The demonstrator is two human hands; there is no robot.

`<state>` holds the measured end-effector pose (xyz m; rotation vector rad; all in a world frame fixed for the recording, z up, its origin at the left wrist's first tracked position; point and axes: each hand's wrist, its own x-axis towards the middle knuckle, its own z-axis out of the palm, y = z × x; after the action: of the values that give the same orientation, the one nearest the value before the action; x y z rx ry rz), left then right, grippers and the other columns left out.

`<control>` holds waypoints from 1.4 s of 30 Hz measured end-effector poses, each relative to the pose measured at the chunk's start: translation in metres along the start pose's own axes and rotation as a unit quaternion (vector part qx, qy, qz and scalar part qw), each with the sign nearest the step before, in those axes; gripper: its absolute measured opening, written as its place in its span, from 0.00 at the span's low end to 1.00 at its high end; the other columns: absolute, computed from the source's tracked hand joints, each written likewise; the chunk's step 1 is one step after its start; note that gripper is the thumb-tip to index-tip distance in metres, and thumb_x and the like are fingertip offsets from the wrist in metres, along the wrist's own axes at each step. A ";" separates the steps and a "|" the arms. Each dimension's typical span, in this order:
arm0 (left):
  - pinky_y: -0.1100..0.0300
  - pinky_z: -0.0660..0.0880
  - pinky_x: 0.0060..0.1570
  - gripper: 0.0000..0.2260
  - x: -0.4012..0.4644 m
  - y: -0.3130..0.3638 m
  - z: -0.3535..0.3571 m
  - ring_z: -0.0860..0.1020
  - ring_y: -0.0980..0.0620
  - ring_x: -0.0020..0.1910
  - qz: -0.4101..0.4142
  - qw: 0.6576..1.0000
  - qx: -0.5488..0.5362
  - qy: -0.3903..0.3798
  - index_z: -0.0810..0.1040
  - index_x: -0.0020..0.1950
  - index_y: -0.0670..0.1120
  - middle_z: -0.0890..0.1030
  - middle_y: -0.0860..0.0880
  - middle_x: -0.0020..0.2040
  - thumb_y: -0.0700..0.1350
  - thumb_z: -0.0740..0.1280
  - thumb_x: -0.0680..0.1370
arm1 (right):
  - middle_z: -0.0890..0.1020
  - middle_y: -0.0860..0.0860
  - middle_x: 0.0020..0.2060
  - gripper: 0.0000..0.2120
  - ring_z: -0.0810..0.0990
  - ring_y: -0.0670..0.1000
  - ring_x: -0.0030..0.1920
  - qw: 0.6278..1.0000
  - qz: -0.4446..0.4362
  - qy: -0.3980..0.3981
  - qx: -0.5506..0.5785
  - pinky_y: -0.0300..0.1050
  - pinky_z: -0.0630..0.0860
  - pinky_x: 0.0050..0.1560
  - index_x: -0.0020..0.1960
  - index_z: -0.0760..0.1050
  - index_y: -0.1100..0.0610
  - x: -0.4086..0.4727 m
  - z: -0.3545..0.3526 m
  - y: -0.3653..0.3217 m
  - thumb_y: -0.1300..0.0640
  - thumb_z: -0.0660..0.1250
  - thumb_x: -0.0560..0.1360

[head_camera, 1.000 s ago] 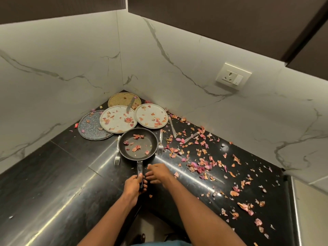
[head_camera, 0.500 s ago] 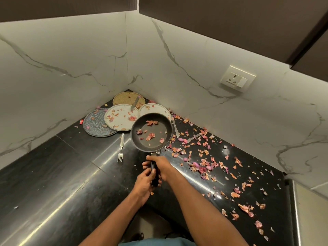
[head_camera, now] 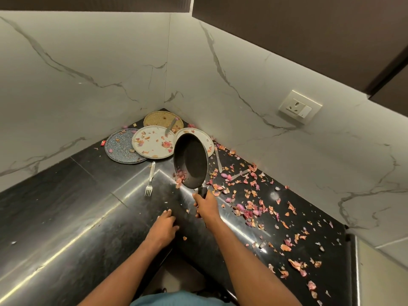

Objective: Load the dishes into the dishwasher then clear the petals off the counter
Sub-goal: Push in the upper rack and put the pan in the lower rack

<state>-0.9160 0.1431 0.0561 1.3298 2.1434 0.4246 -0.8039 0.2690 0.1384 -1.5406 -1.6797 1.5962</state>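
The right hand [head_camera: 204, 206] grips the black frying pan [head_camera: 191, 161] by its handle, the proper hold for this stiff, rather heavy thing, while the left hand [head_camera: 164, 227] rests spread on the desk [head_camera: 66, 217].

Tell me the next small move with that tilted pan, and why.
Probably keep the black pan tilted and give it a light shake. The right hand grips its handle, and the petals are bunched at the low left rim, some spilling toward the counter. A few cling there, so the pan seems not yet emptied. The left hand rests open on the counter.
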 end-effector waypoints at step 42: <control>0.49 0.74 0.59 0.13 -0.042 0.141 0.049 0.76 0.41 0.59 0.063 0.990 0.100 0.072 0.78 0.60 0.40 0.79 0.41 0.59 0.39 0.61 0.78 | 0.78 0.57 0.27 0.13 0.69 0.51 0.21 0.970 0.088 0.164 0.158 0.41 0.63 0.23 0.47 0.78 0.65 -0.167 -0.152 0.128 0.53 0.69 0.81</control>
<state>-0.7717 0.1681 0.1071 1.5962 2.2767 0.3752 -0.5642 0.1702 0.1397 -1.7064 -1.0828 1.5023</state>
